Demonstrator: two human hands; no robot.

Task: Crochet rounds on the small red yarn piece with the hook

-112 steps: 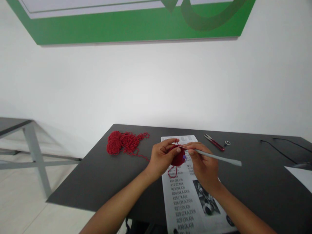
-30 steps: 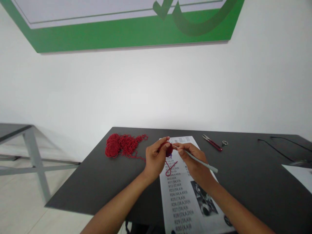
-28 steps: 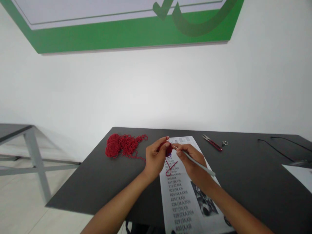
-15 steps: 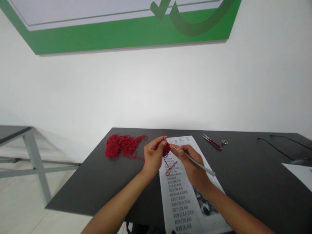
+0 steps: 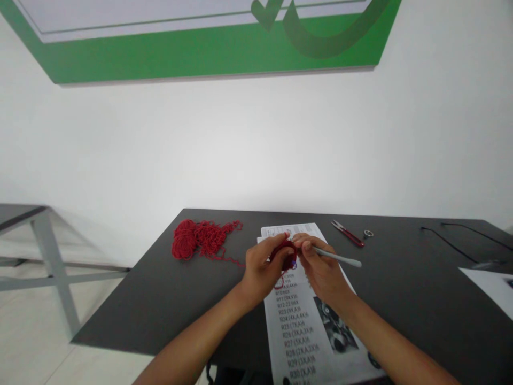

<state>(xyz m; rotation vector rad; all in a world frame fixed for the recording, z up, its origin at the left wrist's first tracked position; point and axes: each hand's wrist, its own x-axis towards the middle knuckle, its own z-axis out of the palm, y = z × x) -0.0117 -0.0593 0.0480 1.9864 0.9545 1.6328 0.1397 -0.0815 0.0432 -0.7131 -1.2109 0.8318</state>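
Note:
My left hand (image 5: pixel 262 266) is closed on a small piece of red crochet work (image 5: pixel 289 261), with a bluish-purple bit showing at its lower right edge. A crochet hook (image 5: pixel 336 257) with a grey handle is pinched in my right hand (image 5: pixel 321 267); its tip is hidden at the work between my fingers. Both hands meet over the printed pattern sheet (image 5: pixel 286 326). A short red tail hangs below the work. Left of my hands lies a ball of red yarn (image 5: pixel 185 240) with a loose tangle beside it, its strand running toward my left hand.
Red thread snips (image 5: pixel 348 233) and a small metal ring (image 5: pixel 367 234) lie on the dark table (image 5: pixel 401 299) to the right. Farther right are eyeglasses (image 5: pixel 452 246) and another white sheet (image 5: pixel 491 291). A second table (image 5: pixel 24 216) stands at the far left.
Both hands have shifted a little right and down with the crochet work. The work is turned, and the hook now lies flatter, its handle end pointing right.

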